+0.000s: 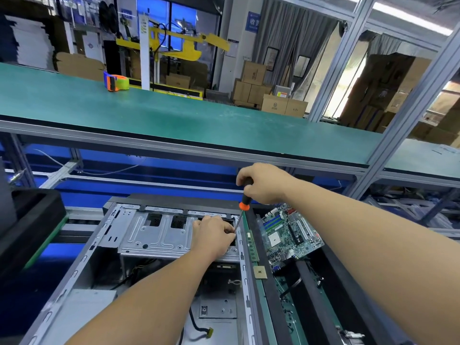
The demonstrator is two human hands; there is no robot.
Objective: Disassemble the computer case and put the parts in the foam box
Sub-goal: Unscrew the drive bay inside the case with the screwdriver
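Green-matted upper shelf (174, 113) spans the whole view, with a tape dispenser (116, 82) on it at far left.

Computer case (154, 257) lies open on its side at bottom centre: bare grey steel, side panel off, punched slots along the frame rails. Drive cage (159, 235) sits across its top end, a ribbed plate with screw holes and two vent cutouts. Loose black cable (199, 327) with a connector lies in the case floor.

Black foam box (298, 282) is just right of the case, touching its edge. Parts in it: green motherboard (291, 235) tilted at the far end, RAM stick (252, 247) along the left edge, square CPU (260, 272) below it.

Second black foam block (27, 220) at left edge, apart from the case.

Right hand (263, 183) grips the black-and-orange handle of a screwdriver (242, 205), shaft angled down to the drive cage's right edge. Left hand (214, 235) rests on the cage, fingers curled, pinching the shaft near the tip.
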